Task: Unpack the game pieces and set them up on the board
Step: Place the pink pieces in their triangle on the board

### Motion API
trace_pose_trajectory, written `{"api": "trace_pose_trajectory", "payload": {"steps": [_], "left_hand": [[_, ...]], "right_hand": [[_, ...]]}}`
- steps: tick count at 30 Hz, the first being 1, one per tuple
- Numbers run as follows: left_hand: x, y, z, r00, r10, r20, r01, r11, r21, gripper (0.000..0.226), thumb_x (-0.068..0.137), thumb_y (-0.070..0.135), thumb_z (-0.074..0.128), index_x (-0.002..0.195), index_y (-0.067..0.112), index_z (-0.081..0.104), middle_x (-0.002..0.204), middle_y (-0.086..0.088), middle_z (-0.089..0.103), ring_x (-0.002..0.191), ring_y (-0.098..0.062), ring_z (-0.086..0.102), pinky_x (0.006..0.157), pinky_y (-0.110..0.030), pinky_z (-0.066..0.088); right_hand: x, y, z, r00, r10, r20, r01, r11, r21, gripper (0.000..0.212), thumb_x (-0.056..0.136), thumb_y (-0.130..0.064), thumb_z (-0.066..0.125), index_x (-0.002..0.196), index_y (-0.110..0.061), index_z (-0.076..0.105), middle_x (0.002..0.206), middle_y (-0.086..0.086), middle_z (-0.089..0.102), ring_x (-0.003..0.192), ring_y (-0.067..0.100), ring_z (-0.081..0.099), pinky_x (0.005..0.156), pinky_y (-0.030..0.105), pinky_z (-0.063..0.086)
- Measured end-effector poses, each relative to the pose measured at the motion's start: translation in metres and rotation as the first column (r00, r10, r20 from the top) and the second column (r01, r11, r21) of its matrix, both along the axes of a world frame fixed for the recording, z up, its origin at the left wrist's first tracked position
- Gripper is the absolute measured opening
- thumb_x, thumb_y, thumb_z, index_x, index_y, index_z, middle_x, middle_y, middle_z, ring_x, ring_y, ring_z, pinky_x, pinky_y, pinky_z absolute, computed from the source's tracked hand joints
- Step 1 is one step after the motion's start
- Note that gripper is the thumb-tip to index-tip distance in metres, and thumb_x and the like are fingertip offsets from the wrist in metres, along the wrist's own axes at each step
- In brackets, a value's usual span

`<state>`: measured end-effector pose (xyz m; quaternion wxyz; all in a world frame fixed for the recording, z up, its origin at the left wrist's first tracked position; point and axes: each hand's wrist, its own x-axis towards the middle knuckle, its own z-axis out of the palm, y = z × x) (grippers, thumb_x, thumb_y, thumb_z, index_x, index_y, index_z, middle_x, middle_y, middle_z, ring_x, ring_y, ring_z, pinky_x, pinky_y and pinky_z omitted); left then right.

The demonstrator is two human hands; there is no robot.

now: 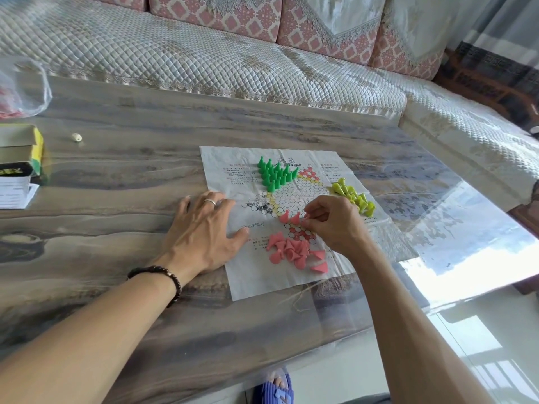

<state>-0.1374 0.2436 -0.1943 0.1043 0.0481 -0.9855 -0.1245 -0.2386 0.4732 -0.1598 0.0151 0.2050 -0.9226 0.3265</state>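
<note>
**Pink pieces being set on paper board**

Left hand [204,228] lies flat, fingers spread, pressing the paper board [291,275] onto the worktop [116,199]. Right hand [332,223] hovers over the board's near point, fingertips pinched, apparently on a pink piece, though the fingers hide it. Two pink pieces [290,218] stand upright beside it. Remaining pink pieces [294,252] lie heaped. Green pieces [275,174] stand grouped; yellow pieces [354,198] lie tumbled.
</note>
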Motion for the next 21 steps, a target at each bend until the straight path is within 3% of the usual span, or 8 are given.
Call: {"api": "trace_pose_trajectory", "payload": {"steps": [6,10,15,21], "left_hand": [[0.001,0.001,0.001,1.000,-0.004,0.001,0.004,1.000,0.000,0.072,0.079,0.067,0.030,0.134,0.023,0.046,0.144,-0.005,0.042,0.134,-0.023,0.034,0.113,-0.045,0.018],[0.001,0.001,0.002,1.000,-0.008,0.008,0.008,1.000,0.006,0.073,0.079,0.067,0.031,0.134,0.022,0.046,0.144,-0.006,0.043,0.134,-0.023,0.035,0.113,-0.047,0.018],[0.000,0.001,0.001,1.000,0.001,0.015,-0.001,1.000,0.002,0.074,0.078,0.069,0.029,0.134,0.023,0.046,0.144,-0.006,0.043,0.134,-0.023,0.035,0.113,-0.046,0.020],[-0.001,0.001,0.000,1.000,-0.001,0.021,0.001,1.000,-0.001,0.076,0.077,0.069,0.028,0.135,0.023,0.045,0.146,-0.006,0.042,0.135,-0.022,0.034,0.113,-0.048,0.019]], "right_hand": [[0.005,0.010,0.012,1.000,0.000,0.003,0.000,1.000,-0.003,0.025,0.077,-0.015,0.078,0.100,-0.016,0.068,0.078,-0.012,0.066,0.070,-0.002,0.062,0.064,0.011,0.050],[0.017,0.026,0.026,0.997,0.024,0.075,-0.029,0.998,0.061,0.008,0.078,-0.018,0.077,0.084,-0.015,0.073,0.073,-0.010,0.067,0.064,-0.002,0.060,0.063,0.015,0.050],[0.030,0.033,0.027,0.975,0.128,0.180,-0.158,0.973,0.167,0.011,0.075,-0.022,0.080,0.082,-0.016,0.075,0.070,-0.007,0.069,0.057,-0.007,0.057,0.054,0.012,0.046],[0.028,0.037,0.024,0.966,0.120,0.229,-0.163,0.970,0.180,0.011,0.076,-0.005,0.075,0.083,-0.012,0.077,0.072,-0.001,0.071,0.051,-0.007,0.052,0.052,0.010,0.044]]}}
